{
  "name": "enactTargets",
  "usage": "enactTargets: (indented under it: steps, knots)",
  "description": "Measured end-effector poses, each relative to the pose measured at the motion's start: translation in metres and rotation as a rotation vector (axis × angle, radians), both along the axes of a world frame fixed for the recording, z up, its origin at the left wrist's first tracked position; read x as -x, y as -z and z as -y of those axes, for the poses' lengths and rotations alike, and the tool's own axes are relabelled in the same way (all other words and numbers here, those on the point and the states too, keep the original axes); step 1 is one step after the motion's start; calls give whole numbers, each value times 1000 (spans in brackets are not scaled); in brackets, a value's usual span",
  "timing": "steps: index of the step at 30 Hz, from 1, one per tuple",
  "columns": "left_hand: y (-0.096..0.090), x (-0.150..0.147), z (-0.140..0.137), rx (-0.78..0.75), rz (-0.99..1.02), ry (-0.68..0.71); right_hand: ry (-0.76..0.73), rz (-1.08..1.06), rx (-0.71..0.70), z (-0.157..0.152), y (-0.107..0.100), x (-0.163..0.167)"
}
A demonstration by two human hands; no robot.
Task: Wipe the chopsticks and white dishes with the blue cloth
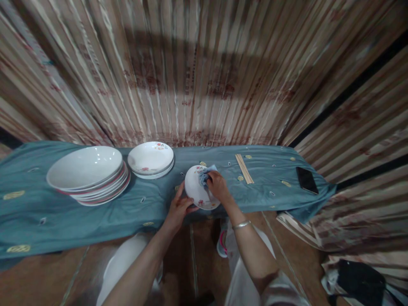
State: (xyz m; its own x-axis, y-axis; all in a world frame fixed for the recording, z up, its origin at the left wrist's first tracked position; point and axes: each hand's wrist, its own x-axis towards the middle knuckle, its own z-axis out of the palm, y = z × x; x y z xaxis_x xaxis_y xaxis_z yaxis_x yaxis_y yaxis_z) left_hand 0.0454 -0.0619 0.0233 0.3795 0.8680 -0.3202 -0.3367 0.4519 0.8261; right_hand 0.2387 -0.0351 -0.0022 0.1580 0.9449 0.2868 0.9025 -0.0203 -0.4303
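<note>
A white plate with small red flowers [195,189] is tilted over the front part of the cloth-covered table. My left hand [181,205] grips its lower left rim, with the thumb on the upper face and some fingers out of sight below. My right hand [218,185] is closed on a crumpled blue cloth [204,176], which it presses against the plate's upper face. To the left stands a short stack of flowered white plates [149,158]. Several pale wooden chopsticks [244,169] lie side by side to the right of my right hand.
A tall stack of large white bowls and plates [89,170] stands at the left of the table [153,204]. A black phone [307,180] lies near the right end. Striped curtains [197,85] hang right behind the table. A black bag [360,280] rests at the lower right.
</note>
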Motion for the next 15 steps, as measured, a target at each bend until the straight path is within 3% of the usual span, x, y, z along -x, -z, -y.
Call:
enactTargets:
  steps: [7, 15]
  knots:
    - [-2, 0, 1, 6, 3, 4, -82, -239, -184, -19, 11, 7]
    - [1, 1, 2, -1, 39, 2, -177, -512, -142, -22, -1, 25]
